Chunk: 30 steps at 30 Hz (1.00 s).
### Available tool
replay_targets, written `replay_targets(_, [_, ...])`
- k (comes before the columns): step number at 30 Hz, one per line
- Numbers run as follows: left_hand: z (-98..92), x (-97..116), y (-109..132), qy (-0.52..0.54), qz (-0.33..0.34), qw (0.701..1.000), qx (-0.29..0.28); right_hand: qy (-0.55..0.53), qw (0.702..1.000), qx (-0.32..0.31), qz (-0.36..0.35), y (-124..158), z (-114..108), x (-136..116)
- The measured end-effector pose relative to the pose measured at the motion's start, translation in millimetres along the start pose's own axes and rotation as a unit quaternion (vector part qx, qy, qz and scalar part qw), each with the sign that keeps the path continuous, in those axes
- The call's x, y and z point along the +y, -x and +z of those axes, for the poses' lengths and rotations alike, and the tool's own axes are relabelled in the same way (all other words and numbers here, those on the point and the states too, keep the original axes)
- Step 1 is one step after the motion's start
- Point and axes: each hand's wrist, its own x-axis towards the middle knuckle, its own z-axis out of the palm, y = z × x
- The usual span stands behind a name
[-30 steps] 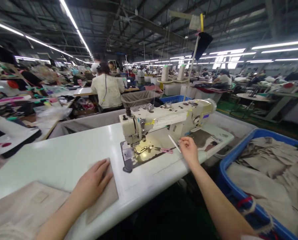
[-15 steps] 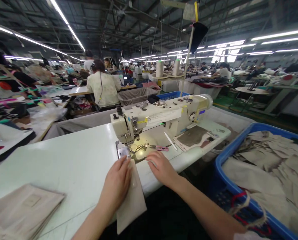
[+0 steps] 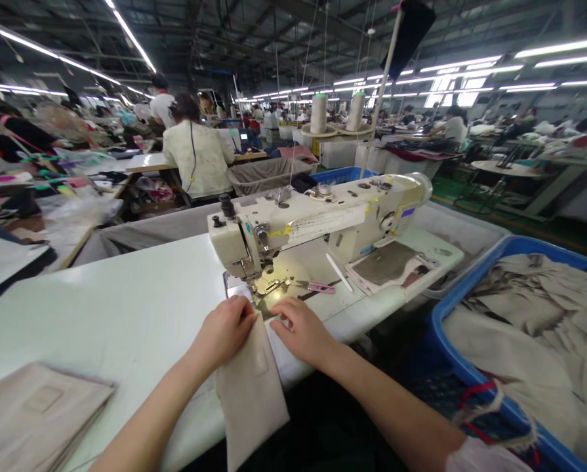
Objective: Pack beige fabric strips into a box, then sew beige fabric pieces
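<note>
My left hand (image 3: 230,328) pinches the top edge of a beige fabric piece (image 3: 254,400), which hangs down over the table's front edge. A small stitched patch shows on that piece. Close by on the right, my right hand (image 3: 300,331) has its thumb and fingers curled towards each other beside the fabric's top corner; whether anything thin is between them I cannot make out. Just beyond both hands stands the sewing machine (image 3: 298,226), its needle area lit. Pink-handled thread snips (image 3: 321,288) and a white pen-like stick (image 3: 340,273) lie on the machine bed.
Folded beige pieces (image 3: 37,413) lie on the table (image 3: 140,308) at the left. At the right stands a blue basket (image 3: 438,321) full of beige fabric. Thread cones (image 3: 318,115) stand behind the machine. Further back, a person (image 3: 195,151) sits facing away.
My left hand has drawn the fabric slightly back from the needle area, gripping its top edge. My right hand has moved left, close to the fabric. The camera view has shifted a little.
</note>
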Motion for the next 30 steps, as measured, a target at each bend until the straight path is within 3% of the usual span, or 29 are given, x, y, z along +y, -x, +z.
replay_targets(5, [-13.1,9.8,3.6,0.191,-0.048,0.979,0.051,-0.148,0.972,-0.058,0.171,-11.4,7.3,-11.4])
replay_targets(11, [-28.1,14.7,3.0,0.315,-0.153,0.936,-0.034,-0.18,0.962,-0.065,0.195,-16.5,7.0,-15.1])
replay_targets(15, [-34.0,3.6,-1.7,0.366,-0.168,0.915,0.006,-0.167,0.955,-0.101,0.222,6.6,-7.6,-15.3])
replay_targets(18, [-36.6,-6.4,-7.3,0.371,-0.178,0.911,-0.016,-0.18,0.943,-0.12,0.254,31.7,-19.6,-16.6])
replay_targets(21, [-30.7,-13.0,-16.9,0.355,-0.18,0.916,-0.055,-0.153,0.952,-0.096,0.246,49.7,-23.5,-18.8])
replay_targets(25, [-12.1,-16.2,-31.2,0.165,-0.062,0.984,0.023,-0.05,0.979,-0.073,0.182,57.3,-19.1,-20.8])
replay_targets(27, [-3.7,-16.7,-35.4,0.085,-0.027,0.994,0.061,-0.022,0.987,-0.077,0.137,58.3,-18.5,-20.8])
replay_targets(30, [3.0,-16.9,-36.8,0.059,-0.031,0.995,0.07,-0.009,0.991,-0.103,0.08,61.0,-23.2,-19.5])
